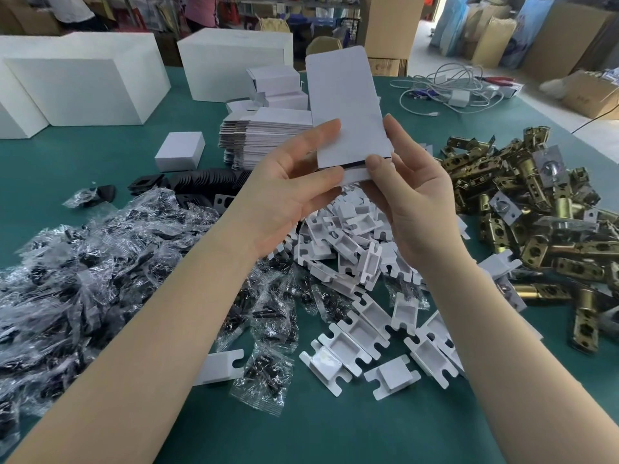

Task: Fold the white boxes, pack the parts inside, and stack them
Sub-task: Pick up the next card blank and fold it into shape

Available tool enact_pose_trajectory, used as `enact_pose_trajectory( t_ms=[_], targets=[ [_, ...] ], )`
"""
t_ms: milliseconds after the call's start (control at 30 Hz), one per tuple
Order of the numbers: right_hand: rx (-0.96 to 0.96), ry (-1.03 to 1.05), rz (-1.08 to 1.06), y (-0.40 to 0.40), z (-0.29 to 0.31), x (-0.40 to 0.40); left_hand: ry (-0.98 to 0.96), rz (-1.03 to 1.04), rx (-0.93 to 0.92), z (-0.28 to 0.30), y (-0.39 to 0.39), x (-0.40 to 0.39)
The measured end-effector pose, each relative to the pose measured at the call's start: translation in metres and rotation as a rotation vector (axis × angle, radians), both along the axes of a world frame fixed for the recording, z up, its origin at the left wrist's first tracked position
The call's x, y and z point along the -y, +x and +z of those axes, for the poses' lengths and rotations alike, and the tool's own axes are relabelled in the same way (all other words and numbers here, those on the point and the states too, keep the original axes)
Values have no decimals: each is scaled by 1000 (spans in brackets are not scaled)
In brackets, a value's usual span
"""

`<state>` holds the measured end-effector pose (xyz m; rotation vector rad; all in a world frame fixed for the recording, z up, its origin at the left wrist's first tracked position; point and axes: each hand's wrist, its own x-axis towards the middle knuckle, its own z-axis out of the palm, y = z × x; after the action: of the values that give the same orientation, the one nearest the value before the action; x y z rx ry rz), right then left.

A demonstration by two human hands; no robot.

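1. Lying nearest on the green table (321, 426) are white inserts (355, 336), with bagged screws (83, 279) heaped to the left.
2. Pinching the flat box (345, 105) at its lower end, the left hand (284, 195) has thumb and fingers curled onto its left edge.
3. The right hand (412, 202) grips the lower right corner, thumb on the front face, fingers behind.
4. The box stands between both hands above the inserts, long axis nearly upright, rounded flap pointing up and away.
5. Brass latches (536, 209) are piled to the right.
6. Behind the hands sit a stack of blanks (264, 135), one small folded box (180, 151), then large white blocks (90, 82).
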<state>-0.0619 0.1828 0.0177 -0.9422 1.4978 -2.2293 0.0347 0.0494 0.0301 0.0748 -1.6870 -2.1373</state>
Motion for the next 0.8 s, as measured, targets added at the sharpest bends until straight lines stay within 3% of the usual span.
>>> enact_pose_trajectory(
  t_ms=[800],
  targets=[
    [-57,15,-212,8,-1,3,-309,81,11,-1,0,-3]
  ],
)
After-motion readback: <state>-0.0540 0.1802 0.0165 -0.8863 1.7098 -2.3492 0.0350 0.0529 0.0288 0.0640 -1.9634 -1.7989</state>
